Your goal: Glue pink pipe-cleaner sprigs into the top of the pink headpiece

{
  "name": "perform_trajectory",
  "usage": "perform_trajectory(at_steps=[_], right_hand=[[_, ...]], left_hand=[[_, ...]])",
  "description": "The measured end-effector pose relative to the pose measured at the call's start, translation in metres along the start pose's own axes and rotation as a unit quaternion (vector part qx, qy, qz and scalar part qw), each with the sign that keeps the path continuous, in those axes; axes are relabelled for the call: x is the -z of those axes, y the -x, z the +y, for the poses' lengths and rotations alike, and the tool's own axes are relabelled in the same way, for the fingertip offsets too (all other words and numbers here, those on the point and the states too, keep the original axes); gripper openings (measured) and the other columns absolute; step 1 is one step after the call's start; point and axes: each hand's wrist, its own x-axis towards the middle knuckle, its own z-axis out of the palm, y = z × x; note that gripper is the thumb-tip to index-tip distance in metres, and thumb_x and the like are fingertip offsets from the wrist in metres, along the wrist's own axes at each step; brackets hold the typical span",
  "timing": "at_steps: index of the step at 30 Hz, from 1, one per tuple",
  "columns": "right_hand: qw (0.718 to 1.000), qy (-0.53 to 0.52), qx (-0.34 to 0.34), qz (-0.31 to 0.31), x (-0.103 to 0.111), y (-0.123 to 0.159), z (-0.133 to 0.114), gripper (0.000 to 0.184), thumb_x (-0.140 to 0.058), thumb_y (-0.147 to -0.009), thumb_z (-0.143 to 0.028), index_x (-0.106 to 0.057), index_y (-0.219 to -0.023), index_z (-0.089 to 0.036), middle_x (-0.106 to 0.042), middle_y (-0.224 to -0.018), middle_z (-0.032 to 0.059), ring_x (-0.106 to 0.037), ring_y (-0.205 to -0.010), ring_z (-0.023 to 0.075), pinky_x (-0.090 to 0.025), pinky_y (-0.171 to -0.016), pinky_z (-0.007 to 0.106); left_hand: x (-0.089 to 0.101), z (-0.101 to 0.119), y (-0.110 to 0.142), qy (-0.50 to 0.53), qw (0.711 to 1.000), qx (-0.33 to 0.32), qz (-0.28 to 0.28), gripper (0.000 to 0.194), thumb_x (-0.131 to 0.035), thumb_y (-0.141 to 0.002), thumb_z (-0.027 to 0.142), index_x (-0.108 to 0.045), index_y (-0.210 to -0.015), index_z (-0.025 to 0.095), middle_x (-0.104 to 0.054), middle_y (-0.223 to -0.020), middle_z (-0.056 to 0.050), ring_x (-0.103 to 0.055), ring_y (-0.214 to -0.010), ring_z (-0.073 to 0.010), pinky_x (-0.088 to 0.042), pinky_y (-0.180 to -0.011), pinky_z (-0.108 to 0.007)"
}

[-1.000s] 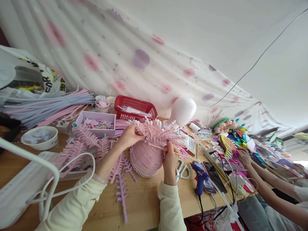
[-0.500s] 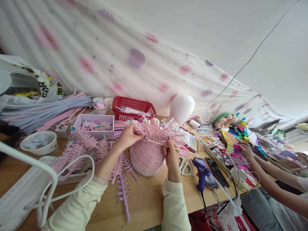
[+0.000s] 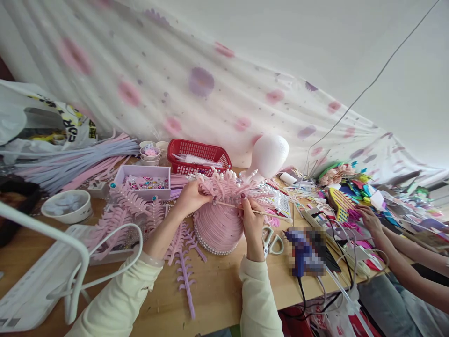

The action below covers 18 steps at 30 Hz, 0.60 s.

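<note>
A domed pink headpiece (image 3: pixel 217 229), covered in rows of fuzzy pipe cleaner and edged with pearls, rests on the table. Leaf-like pink fronds with pearl tips (image 3: pixel 224 182) rise along its top. My left hand (image 3: pixel 192 199) is closed on the headpiece's left upper edge, at the near end of a thin pink pipe cleaner (image 3: pixel 227 204). Between thumb and fingers, my right hand (image 3: pixel 252 217) pinches that pipe cleaner, which lies across the dome and sticks out to the right. The exact grip of my left fingertips is partly hidden.
Around the work are a gem box (image 3: pixel 143 192), a red basket (image 3: pixel 199 157), a white foam head (image 3: pixel 270 154), scissors (image 3: pixel 272 244) and a partly blurred glue gun (image 3: pixel 298 252). Pink fronds (image 3: pixel 115 224) lie left. A co-worker's hands (image 3: pixel 370 220) handle pink material at right.
My right hand has slid slightly left and up along the pipe cleaner, nearer to my left hand. The whole view has shifted a little; my left hand stays at the headpiece's edge.
</note>
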Motion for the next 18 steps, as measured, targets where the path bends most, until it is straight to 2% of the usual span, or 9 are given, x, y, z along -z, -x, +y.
perform_trajectory(at_steps=[6,11,18], right_hand=[[0.999,0.004,-0.03,0.014,0.0001,0.0019,-0.004,0.043,-0.058,-0.078,-0.044,-0.045,-0.042,-0.023,-0.044,-0.039,-0.004,-0.038,-0.04,0.0104,-0.029,-0.044,0.026],[0.999,0.0,-0.045,0.022,-0.0004,0.0022,-0.0052,0.04,-0.057,-0.074,-0.04,-0.045,-0.041,-0.023,-0.043,-0.038,-0.0041,-0.037,-0.04,0.0106,-0.028,-0.043,0.027],[0.998,-0.015,-0.047,0.033,0.0,0.0013,0.0038,0.039,-0.054,-0.078,-0.036,-0.043,-0.043,-0.024,-0.041,-0.038,-0.0053,-0.034,-0.039,0.0103,-0.025,-0.043,0.027]], left_hand=[[-0.0001,0.0005,0.0001,0.005,1.0,0.003,-0.001,0.025,-0.07,-0.061,0.011,-0.071,-0.086,0.016,-0.079,-0.095,-0.007,-0.073,-0.091,-0.0256,-0.055,-0.085,-0.037],[0.0004,0.0026,0.0012,0.006,1.0,0.001,-0.007,0.022,-0.068,-0.062,0.01,-0.071,-0.082,0.016,-0.079,-0.089,-0.006,-0.074,-0.089,-0.026,-0.055,-0.085,-0.036],[0.0003,0.0025,0.0006,0.008,1.0,0.003,-0.011,0.021,-0.068,-0.062,0.01,-0.071,-0.082,0.017,-0.079,-0.089,-0.005,-0.074,-0.089,-0.0259,-0.055,-0.084,-0.036]])
